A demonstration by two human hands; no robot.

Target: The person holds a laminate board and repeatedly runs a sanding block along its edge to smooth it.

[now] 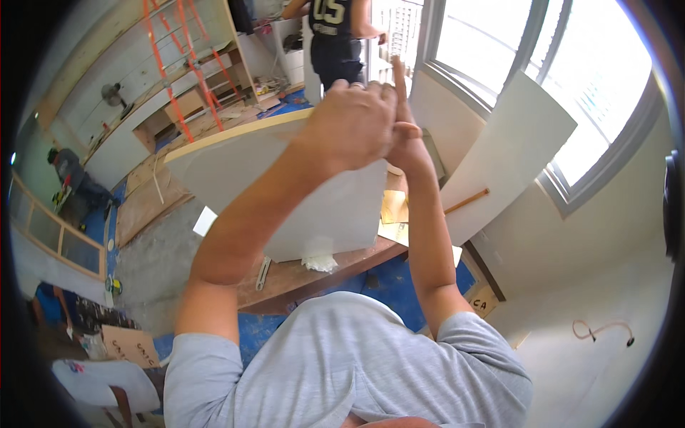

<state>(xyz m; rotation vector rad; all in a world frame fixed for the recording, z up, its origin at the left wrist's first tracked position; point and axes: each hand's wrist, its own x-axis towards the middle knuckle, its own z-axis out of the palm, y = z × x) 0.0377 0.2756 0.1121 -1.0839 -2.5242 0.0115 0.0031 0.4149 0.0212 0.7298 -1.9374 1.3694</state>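
Observation:
Both of my hands are raised together in front of me, above the top edge of a large white panel with a pale edge strip. My left hand is closed, knuckles upward, and overlaps the right hand; whatever its fingers hold is hidden. My right hand is upright beside it, with one finger stretched up and the thumb pointing left; its other fingers are covered. The panel stands tilted on a brown work table. Near its lower edge lie a crumpled white wad and a slim silver tool.
Another white panel leans by the windows at right, with a wooden stick against it. An orange ladder stands far left. One person stands ahead; another crouches at left. Blue sheeting covers floor by the table.

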